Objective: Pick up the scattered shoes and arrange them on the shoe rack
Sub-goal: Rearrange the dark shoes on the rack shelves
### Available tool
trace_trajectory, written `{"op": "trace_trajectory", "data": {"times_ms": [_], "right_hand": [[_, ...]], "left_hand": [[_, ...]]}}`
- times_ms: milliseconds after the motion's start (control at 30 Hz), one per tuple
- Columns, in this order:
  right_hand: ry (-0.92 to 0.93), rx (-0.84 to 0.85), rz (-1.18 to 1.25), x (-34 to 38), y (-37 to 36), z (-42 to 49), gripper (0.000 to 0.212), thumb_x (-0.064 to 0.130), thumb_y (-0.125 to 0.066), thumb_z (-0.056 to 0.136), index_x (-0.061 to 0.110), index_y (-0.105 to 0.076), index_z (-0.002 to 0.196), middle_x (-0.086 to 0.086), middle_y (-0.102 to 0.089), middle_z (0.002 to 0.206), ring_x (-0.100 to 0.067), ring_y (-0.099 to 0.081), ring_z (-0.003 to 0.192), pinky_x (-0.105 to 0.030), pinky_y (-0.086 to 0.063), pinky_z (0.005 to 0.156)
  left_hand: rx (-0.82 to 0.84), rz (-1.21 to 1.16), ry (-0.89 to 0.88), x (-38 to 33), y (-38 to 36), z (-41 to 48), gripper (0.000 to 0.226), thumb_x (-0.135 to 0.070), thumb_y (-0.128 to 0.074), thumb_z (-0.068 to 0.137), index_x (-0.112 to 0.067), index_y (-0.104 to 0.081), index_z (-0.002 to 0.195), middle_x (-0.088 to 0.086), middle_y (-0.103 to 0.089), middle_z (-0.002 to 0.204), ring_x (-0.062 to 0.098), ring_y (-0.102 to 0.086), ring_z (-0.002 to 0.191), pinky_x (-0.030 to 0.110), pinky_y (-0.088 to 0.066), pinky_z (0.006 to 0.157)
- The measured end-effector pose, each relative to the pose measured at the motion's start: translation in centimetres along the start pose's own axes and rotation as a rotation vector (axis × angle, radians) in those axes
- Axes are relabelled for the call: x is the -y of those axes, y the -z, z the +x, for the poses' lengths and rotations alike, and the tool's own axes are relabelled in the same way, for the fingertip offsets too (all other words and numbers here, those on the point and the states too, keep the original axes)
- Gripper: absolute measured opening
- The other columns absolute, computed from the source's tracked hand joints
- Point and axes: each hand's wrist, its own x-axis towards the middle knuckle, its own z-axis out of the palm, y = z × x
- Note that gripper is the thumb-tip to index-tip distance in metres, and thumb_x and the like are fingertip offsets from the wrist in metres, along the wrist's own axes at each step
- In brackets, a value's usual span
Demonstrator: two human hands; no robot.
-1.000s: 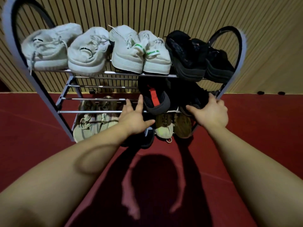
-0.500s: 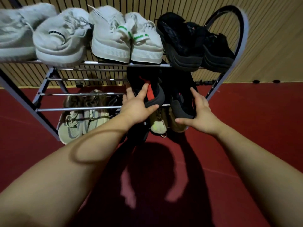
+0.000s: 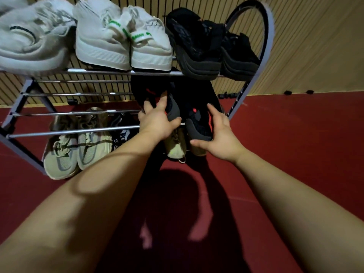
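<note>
Head view: a black-and-red pair is being seated at the right end of the middle tier of the shoe rack (image 3: 74, 132), under the black shoes (image 3: 197, 50) on the top tier.

The left black-and-red shoe (image 3: 173, 109) is grasped at the heel by the left hand (image 3: 157, 123), fingers over the collar and thumb hooked along the side. The right black-and-red shoe (image 3: 199, 125) is cupped by the right hand (image 3: 220, 140), thumb under the rear of the sole and fingers up the outer side. Both heels are seen overhanging the front rail. How much sole is carried by the rear rails cannot be told, as it is too dark in there.

Risks, as judged:
- The tier is made of bars only. If the pair is released too far forward, it may be tipped off the front rail onto the tan shoes (image 3: 175, 146) below or the red floor (image 3: 295, 154).
- A toe could be slipped between two rails and the shoe left jammed nose-down.
- Clearance under the top tier looks tight. The black shoes overhang their rail and could be knocked off if the pair is lifted while being pushed in.
- If the frame is shoved hard, the white sneakers (image 3: 122, 46) could be jostled.
</note>
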Motion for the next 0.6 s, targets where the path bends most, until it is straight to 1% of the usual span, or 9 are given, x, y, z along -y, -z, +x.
{"op": "trace_trajectory", "data": {"times_ms": [67, 167, 267, 367, 467, 533, 600], "right_hand": [[-0.005, 0.0, -0.007, 0.2, -0.1, -0.1, 0.108, 0.036, -0.079, 0.073, 0.032, -0.005, 0.15, -0.01, -0.008, 0.155, -0.027, -0.013, 0.143, -0.038, -0.018, 0.116], [-0.003, -0.023, -0.001, 0.5, 0.0, -0.3, 0.107, 0.035, -0.076, 0.076, 0.029, 0.0, 0.151, -0.008, -0.008, 0.157, -0.025, -0.012, 0.144, -0.035, -0.016, 0.115], [0.022, -0.048, 0.054, 0.7, 0.0, -0.7, 0.107, 0.033, -0.075, 0.078, 0.029, 0.004, 0.151, -0.005, -0.008, 0.157, -0.021, -0.011, 0.145, -0.034, -0.016, 0.115], [0.058, -0.062, 0.072, 1.2, -0.1, -1.2, 0.107, 0.032, -0.074, 0.079, 0.028, 0.005, 0.151, -0.003, -0.009, 0.157, -0.018, -0.011, 0.144, -0.027, -0.014, 0.111], [0.07, -0.079, 0.053, 1.8, -0.4, -1.4, 0.107, 0.031, -0.074, 0.079, 0.026, 0.005, 0.151, -0.002, -0.01, 0.157, -0.018, -0.012, 0.143, -0.022, -0.012, 0.106], [0.078, -0.092, 0.036, 2.4, -0.9, -1.3, 0.108, 0.032, -0.075, 0.078, 0.026, 0.005, 0.151, -0.003, -0.011, 0.157, -0.02, -0.012, 0.144, -0.024, -0.012, 0.109], [0.094, -0.101, 0.002, 3.4, -1.7, -1.2, 0.11, 0.033, -0.075, 0.077, 0.027, 0.006, 0.151, -0.005, -0.011, 0.156, -0.024, -0.013, 0.144, -0.031, -0.014, 0.113]], "left_hand": [[-0.016, -0.011, -0.018, 0.3, 0.0, -0.2, 0.079, -0.046, -0.058, 0.087, -0.035, -0.011, 0.15, 0.018, -0.005, 0.155, 0.047, -0.016, 0.136, 0.042, -0.023, 0.112], [-0.051, -0.024, -0.058, 1.0, 0.0, -0.5, 0.076, -0.044, -0.056, 0.089, -0.034, -0.012, 0.15, 0.015, -0.01, 0.155, 0.046, -0.016, 0.136, 0.042, -0.021, 0.113], [-0.08, -0.032, -0.109, 2.3, 0.4, -0.9, 0.074, -0.043, -0.055, 0.09, -0.034, -0.012, 0.15, 0.012, -0.013, 0.157, 0.041, -0.015, 0.139, 0.039, -0.016, 0.114], [-0.106, 0.007, -0.159, 4.2, 1.4, -1.1, 0.075, -0.045, -0.055, 0.089, -0.034, -0.012, 0.15, 0.009, -0.016, 0.157, 0.036, -0.018, 0.141, 0.038, -0.016, 0.113], [-0.124, 0.045, -0.161, 5.8, 2.6, -1.3, 0.076, -0.045, -0.055, 0.088, -0.034, -0.013, 0.15, 0.01, -0.025, 0.153, 0.038, -0.026, 0.137, 0.038, -0.019, 0.111], [-0.131, 0.084, -0.138, 7.1, 3.6, -1.7, 0.075, -0.045, -0.055, 0.089, -0.033, -0.014, 0.15, 0.013, -0.025, 0.153, 0.039, -0.024, 0.138, 0.038, -0.018, 0.112], [-0.131, 0.119, -0.118, 8.6, 4.8, -2.3, 0.073, -0.045, -0.055, 0.089, -0.031, -0.016, 0.15, 0.011, -0.02, 0.155, 0.039, -0.019, 0.14, 0.039, -0.013, 0.114]]}}
